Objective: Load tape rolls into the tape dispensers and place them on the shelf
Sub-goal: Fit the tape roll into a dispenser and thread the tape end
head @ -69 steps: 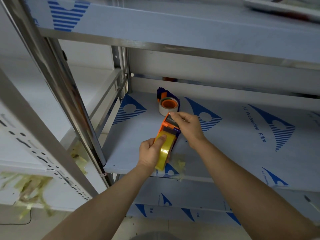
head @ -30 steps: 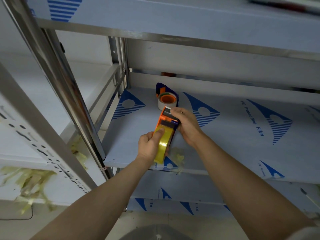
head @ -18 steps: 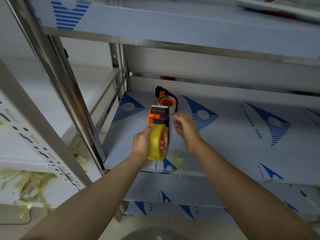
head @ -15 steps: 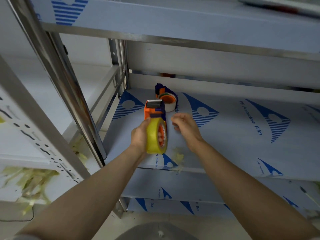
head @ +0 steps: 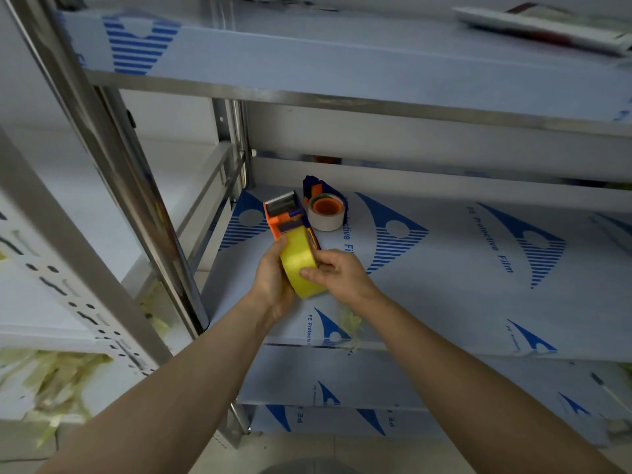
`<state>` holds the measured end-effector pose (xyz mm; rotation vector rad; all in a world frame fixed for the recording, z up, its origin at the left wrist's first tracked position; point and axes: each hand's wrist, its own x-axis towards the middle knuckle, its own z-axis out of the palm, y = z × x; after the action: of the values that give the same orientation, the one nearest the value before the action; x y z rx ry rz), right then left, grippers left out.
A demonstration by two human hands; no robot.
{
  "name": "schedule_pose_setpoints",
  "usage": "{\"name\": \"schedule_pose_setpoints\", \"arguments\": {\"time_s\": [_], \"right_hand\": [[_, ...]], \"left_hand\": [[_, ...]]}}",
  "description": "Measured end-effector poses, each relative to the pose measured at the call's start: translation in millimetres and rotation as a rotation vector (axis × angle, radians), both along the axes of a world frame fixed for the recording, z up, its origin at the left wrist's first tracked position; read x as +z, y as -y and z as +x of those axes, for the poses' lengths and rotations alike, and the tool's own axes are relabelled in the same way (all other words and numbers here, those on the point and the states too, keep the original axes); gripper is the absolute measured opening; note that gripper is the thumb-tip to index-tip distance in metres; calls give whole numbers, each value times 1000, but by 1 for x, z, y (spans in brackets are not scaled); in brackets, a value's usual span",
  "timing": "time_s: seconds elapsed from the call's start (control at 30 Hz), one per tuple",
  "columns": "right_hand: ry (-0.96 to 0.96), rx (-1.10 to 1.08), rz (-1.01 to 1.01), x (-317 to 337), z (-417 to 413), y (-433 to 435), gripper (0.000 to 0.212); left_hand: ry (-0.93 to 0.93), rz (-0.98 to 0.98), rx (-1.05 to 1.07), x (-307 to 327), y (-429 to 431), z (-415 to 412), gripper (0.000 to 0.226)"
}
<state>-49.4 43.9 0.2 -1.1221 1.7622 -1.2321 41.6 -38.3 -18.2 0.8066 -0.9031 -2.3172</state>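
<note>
The left hand is curled round the left side of the orange plastic tape dispenser, thumb up against the glossy yellow tape roll seated in it. The right hand, which hung loose and clear of the tool half a second ago, has come back and pinches the roll, thumb across its yellow band and fingers curled at its right face. Both hold the dispenser just above the film-covered metal shelf, its toothed blade pointing to the back. Close behind it stands a blue and orange dispenser with a white roll. The roll looks mounted, so the renewed grip suggests a last seating or threading before it is set down
</note>
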Motion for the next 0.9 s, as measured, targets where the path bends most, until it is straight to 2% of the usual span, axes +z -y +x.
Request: {"name": "schedule_pose_setpoints", "arguments": {"time_s": [0.2,0.4,0.5,0.67,0.9], "right_hand": [[106,-88,18,-1,-6,1,34],[77,-113,27,-4,-7,-3,37],[60,-119,17,-3,-9,-3,36],[-164,-113,14,0,-8,1,38],[-437,-72,108,-2,-14,-1,36]], "left_hand": [[41,-25,-2,0,1,-3,27],[182,-85,-31,1,-1,-9,33],[163,-59,-17,-1,0,-12,35],[102,6,12,6,-2,-16,32],[384,-87,106,11,-3,-29,47]]}}
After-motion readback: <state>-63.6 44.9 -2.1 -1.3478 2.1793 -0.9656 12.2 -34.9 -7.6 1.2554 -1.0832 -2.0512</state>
